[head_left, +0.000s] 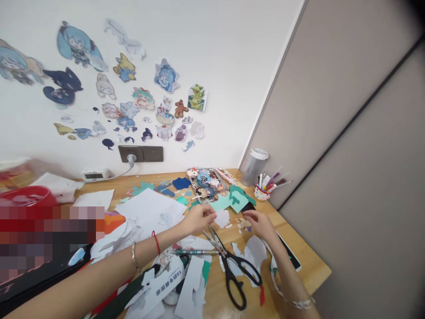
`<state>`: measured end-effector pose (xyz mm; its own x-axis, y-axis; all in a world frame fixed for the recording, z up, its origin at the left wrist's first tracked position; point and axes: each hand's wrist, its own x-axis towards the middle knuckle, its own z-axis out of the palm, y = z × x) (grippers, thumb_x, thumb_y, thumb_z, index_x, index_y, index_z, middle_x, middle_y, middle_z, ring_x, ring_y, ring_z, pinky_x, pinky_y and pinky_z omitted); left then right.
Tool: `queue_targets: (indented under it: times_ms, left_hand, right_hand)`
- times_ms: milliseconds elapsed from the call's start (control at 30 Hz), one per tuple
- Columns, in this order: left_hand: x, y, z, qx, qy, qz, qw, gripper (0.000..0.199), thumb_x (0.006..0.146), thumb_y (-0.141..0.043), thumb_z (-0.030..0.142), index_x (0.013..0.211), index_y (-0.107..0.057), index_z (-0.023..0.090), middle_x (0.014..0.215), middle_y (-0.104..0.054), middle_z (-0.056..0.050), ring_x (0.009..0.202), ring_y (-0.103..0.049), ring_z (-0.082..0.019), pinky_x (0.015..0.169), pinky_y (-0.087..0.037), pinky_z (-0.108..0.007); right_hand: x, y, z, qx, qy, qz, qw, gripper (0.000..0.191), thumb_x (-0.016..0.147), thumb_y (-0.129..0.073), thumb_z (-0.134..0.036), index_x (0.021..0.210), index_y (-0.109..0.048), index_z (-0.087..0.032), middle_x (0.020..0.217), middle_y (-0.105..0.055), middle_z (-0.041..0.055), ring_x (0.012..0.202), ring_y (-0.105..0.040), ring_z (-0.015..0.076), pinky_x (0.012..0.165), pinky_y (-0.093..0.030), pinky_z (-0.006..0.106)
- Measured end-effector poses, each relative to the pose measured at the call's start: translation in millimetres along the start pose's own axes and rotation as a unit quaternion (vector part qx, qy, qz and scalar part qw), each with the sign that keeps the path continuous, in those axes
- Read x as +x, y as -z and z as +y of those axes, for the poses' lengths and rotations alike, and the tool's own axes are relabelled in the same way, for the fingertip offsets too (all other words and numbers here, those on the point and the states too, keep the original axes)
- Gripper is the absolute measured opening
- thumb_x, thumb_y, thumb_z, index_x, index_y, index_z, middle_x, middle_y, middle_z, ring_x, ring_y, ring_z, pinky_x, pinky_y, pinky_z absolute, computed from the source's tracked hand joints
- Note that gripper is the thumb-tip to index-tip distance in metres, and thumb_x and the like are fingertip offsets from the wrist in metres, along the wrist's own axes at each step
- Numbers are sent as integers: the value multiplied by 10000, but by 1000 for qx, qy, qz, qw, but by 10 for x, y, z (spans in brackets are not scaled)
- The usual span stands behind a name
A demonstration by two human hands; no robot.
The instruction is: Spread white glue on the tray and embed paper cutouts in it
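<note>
My left hand (pixel 200 218) reaches over the middle of the desk with thumb and fingertips pinched together. A small white paper cutout (pixel 222 218) is right beside those fingertips; whether they hold it is unclear. My right hand (pixel 262 225) is also closed in a pinch, and what it may hold is too small to make out. Small beige paper bits (pixel 245 223) lie by its fingertips. Between my forearms rest black-handled scissors (pixel 226 254), blades slightly apart. A pen (pixel 195 252) lies left of the scissors, and torn white paper (pixel 255 252) lies to their right.
White sheets (pixel 149 208) and scraps cover the left side. Green paper (pixel 238 199) lies behind my hands, near a tray of cutouts (pixel 206 184). A pen cup (pixel 263 193) and a lidded container (pixel 254 166) stand at the back right. Paper characters (pixel 166 76) hang on the wall.
</note>
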<state>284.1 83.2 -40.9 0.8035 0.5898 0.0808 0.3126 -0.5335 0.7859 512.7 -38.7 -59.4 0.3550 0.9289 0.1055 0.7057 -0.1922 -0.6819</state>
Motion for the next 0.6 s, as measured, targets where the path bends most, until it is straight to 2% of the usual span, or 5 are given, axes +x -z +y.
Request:
queue_targets:
  times_ms: [133,333,533,600]
  left_hand:
    - [121,-204,-109,54,11,-36,998,233,870,-503,327,847,-600,116,780,-631,-16,715,-608,-134,688,-504,-321]
    - [311,-440,-107,110,1,-57,992,235,875,-497,325,974,-581,129,950,-616,-51,849,-597,-163,769,-495,-371]
    - [300,-377,-173,123,-21,-93,988,245,877,-484,348,913,-586,128,865,-614,-34,788,-589,-152,746,-481,-357]
    - [267,-310,-220,111,-34,-110,987,243,878,-475,349,873,-585,132,798,-606,-19,745,-578,-145,724,-466,-341]
  right_hand:
    - [-27,54,257,-154,14,-22,988,205,871,-532,-304,995,-585,-149,1066,-578,63,981,-546,192,874,-433,425]
    - [-76,3,247,-271,38,-38,961,207,886,-506,-303,1018,-584,-164,1031,-587,59,966,-548,188,875,-429,418]
    - [-209,1,235,-272,75,-32,959,139,885,-490,-182,947,-614,-165,1020,-605,37,954,-544,170,862,-422,386]
    - [-252,13,243,-259,82,-28,962,199,869,-462,-105,966,-621,-177,1025,-617,34,948,-535,176,855,-415,377]
